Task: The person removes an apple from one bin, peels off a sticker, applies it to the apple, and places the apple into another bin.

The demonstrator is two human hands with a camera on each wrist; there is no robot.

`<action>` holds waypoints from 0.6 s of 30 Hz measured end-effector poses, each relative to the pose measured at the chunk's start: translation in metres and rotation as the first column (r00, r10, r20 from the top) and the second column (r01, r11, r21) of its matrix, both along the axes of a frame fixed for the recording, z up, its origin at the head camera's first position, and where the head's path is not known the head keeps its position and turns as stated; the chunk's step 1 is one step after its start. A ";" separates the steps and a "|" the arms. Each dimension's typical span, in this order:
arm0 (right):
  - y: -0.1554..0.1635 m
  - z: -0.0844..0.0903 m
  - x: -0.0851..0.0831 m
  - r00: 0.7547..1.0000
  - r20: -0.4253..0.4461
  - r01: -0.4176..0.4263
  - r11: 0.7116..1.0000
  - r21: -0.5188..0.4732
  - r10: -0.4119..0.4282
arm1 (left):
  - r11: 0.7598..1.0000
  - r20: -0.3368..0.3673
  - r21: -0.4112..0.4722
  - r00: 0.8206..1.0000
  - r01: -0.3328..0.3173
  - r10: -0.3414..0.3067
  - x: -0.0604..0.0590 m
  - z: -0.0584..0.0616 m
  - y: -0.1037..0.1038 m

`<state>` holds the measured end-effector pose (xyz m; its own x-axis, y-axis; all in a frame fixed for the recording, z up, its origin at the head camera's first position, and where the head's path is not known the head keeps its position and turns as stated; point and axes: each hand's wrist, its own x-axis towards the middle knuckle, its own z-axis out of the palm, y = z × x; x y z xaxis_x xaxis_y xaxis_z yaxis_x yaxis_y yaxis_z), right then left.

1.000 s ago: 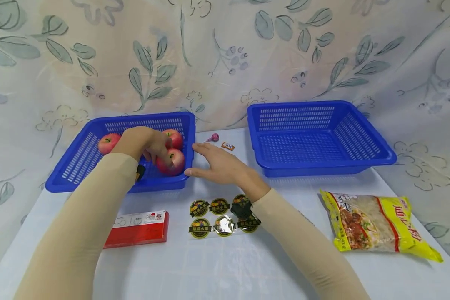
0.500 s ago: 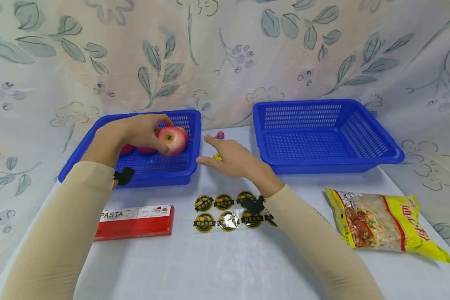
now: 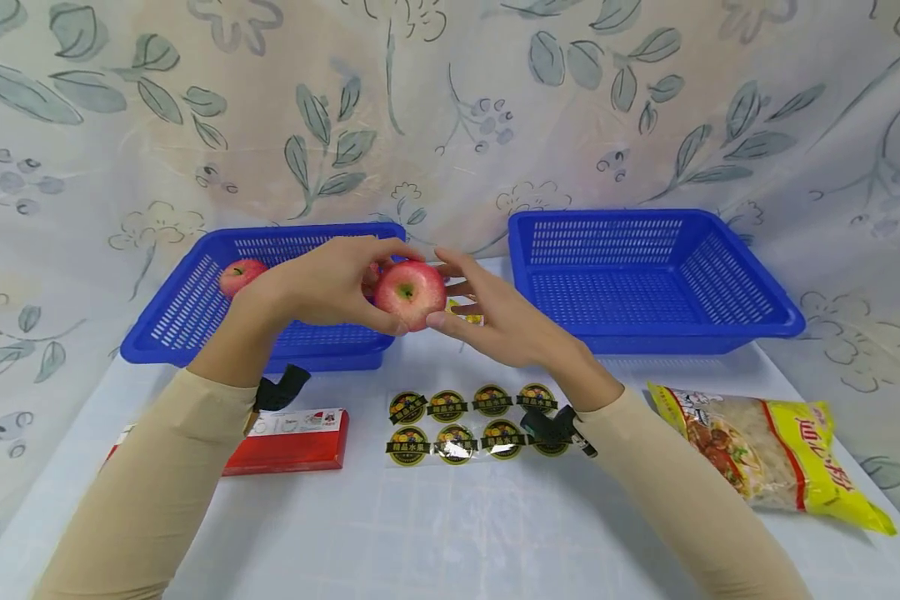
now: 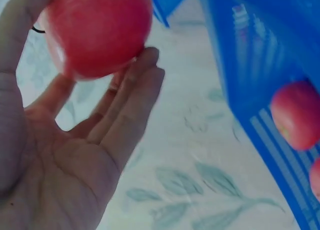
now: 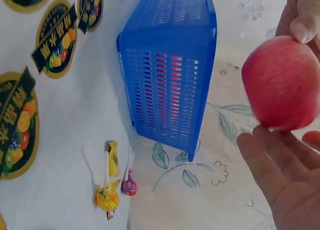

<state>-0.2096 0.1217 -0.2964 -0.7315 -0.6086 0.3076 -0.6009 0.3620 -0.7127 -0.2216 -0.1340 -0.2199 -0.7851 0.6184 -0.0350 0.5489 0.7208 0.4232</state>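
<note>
A red apple (image 3: 411,293) is held up in front of the left blue basket (image 3: 345,362). My left hand (image 3: 330,279) grips it, thumb on the near side and fingers behind. My right hand (image 3: 513,321) is at the apple's right side; in the right wrist view its nearly straight fingers (image 5: 272,165) reach to the apple's surface. More apples lie in the left basket: one red apple (image 3: 242,277) shows at its left, and another is mostly hidden behind my left hand.
A second blue basket (image 3: 652,343) stands at the right. A sheet of round fruit stickers (image 3: 456,443), a red pasta box (image 3: 292,442) and a yellow noodle bag (image 3: 776,450) lie nearer. Lollipops (image 5: 107,196) lie between the baskets.
My left hand reached into the left basket, lifted an apple and brought it right, out over the basket's edge. My right hand left that edge and came to the apple's right side.
</note>
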 end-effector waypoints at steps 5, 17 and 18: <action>0.009 -0.003 0.006 0.999 -0.042 -0.001 0.998 -0.065 -0.002 | 0.999 -0.024 0.052 1.000 0.001 0.000 0.010 -0.006 0.015; 0.034 -0.020 0.014 0.994 0.093 -0.035 0.983 -0.182 0.053 | 0.920 -0.021 0.385 0.996 -0.068 0.083 0.040 -0.058 0.032; 0.035 -0.022 0.015 0.993 0.097 -0.044 0.983 -0.176 0.062 | 0.917 -0.029 0.391 0.995 -0.076 0.095 0.043 -0.064 0.032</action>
